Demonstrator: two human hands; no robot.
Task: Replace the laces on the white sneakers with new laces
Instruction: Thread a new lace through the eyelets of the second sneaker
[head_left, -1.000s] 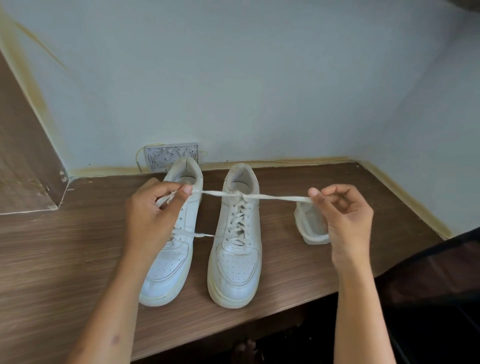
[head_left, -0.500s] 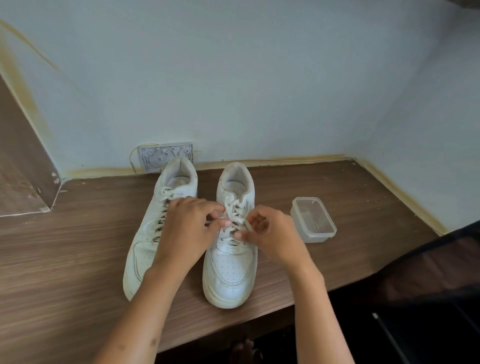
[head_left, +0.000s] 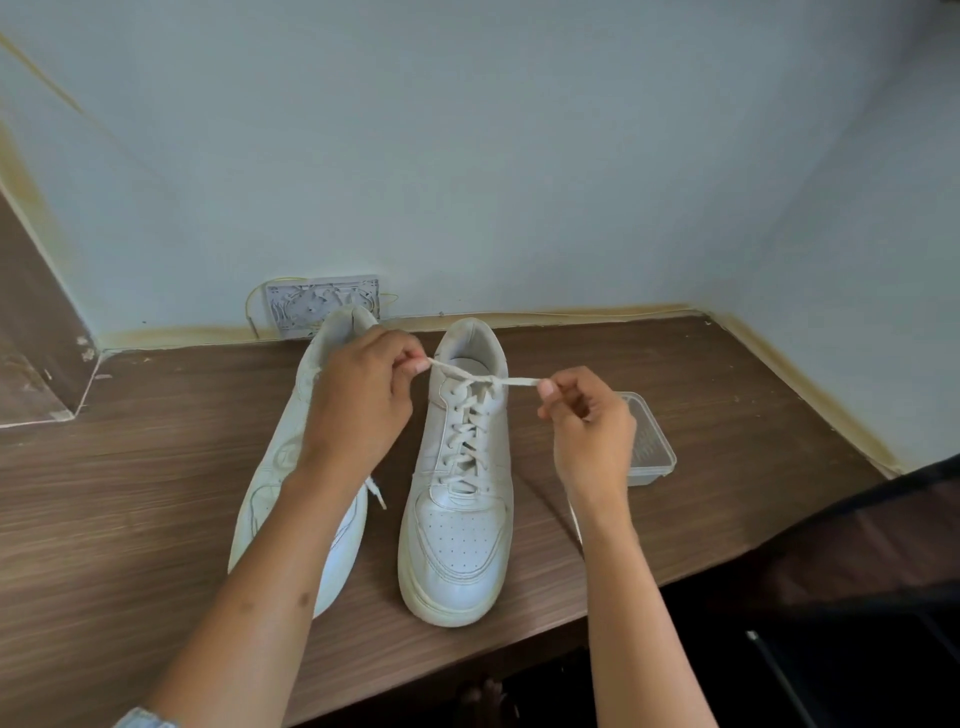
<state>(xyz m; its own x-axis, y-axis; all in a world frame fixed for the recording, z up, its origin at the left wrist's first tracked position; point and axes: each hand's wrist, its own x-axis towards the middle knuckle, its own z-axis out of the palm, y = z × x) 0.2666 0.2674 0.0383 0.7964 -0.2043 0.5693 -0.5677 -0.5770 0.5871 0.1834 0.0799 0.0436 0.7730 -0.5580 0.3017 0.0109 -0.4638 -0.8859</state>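
Nearest me, the right-hand sneaker (head_left: 457, 499) stands toe-first on the wooden desk (head_left: 727, 426), long axis running toward the wall. Past its crossed lacing, both lace ends (head_left: 470, 375) stretch sideways over the top eyelets. The left hand (head_left: 363, 405) pinches one end, the right hand (head_left: 592, 421) the other, equally close. I judge a knot comes next, centred over the tongue.
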